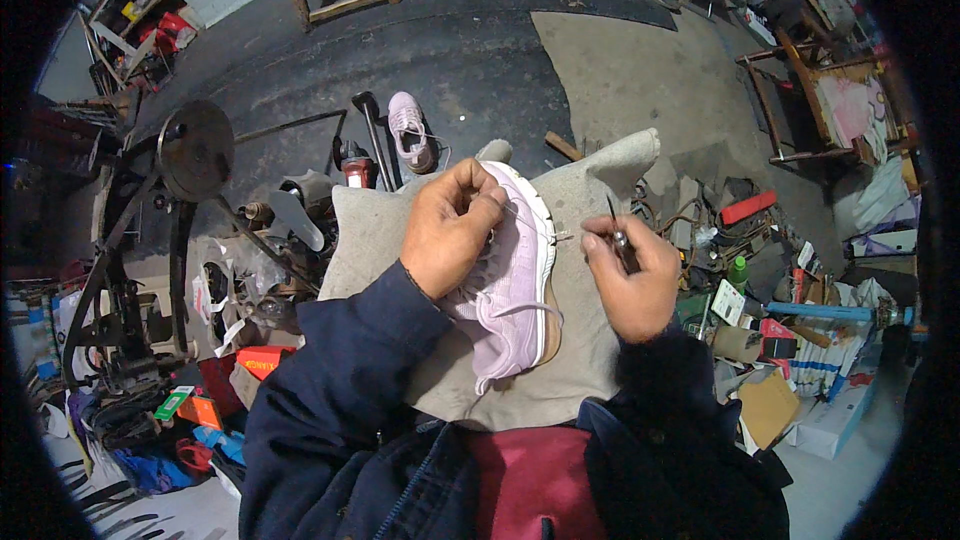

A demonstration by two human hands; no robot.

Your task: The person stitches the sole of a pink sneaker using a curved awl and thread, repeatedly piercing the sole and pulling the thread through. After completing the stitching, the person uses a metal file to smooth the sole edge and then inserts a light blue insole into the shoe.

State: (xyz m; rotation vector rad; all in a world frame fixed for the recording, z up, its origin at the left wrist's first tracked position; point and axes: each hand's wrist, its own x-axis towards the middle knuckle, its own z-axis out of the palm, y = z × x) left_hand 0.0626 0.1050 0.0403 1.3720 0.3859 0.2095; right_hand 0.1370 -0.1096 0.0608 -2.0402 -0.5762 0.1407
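Note:
A pale pink lace-up sneaker (515, 295) with a white sole edge lies on its side on a grey cloth (375, 240) over my lap, toe pointing away. My left hand (450, 230) rests over the upper near the toe, thumb and forefinger pinched on what looks like a thin thread (514, 208). To the right of the sole, apart from the shoe, my right hand (637, 275) is closed around an awl (622, 240), its thin point upward. A short bit of pale thread (563, 234) sticks out at the sole's edge.
A matching sneaker (408, 130) stands on the dark floor mat ahead. At left is a black metal machine with a round wheel (195, 152). Tools and scraps crowd the right, including a red bar-shaped item (748, 207). A wooden stool (345, 10) stands at the back.

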